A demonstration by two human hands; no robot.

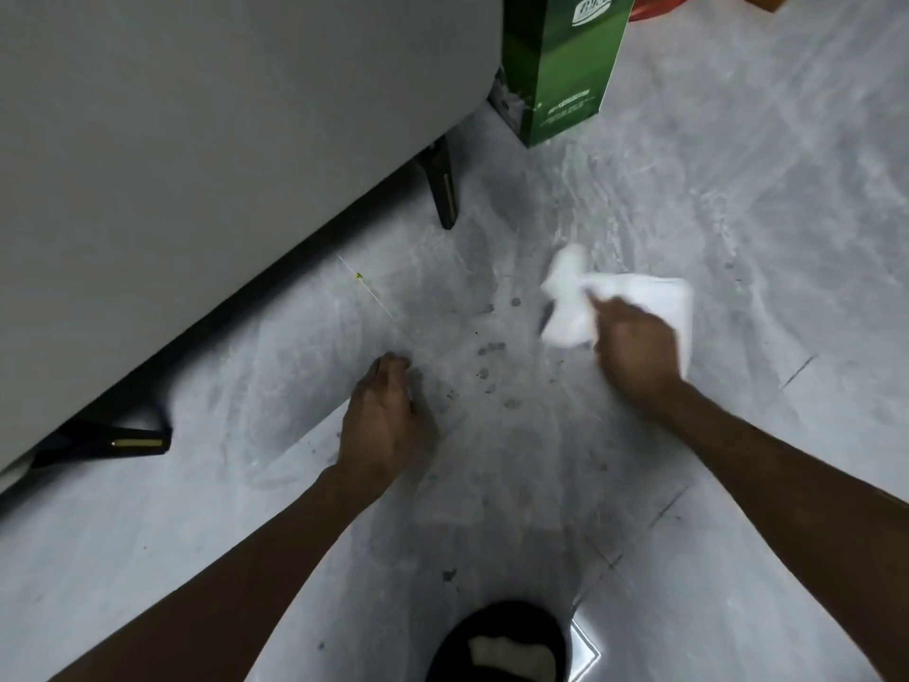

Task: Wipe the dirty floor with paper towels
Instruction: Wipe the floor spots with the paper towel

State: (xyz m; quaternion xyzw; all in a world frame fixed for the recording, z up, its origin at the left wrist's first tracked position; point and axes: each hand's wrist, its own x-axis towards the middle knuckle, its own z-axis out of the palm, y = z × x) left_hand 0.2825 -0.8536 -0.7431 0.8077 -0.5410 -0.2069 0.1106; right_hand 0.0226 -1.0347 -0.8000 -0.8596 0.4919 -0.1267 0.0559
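Right grip clutches blurred paper towel | left grip seen from behind, state cannot tell | shoe cut off

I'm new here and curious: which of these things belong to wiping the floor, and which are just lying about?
For the job: white paper towel, gripped by the right hand; dark spots on the grey floor; left hand, holding nothing.
Just lying about: grey sofa on black legs; green box; black shoe.

Box right of sofa, on floor
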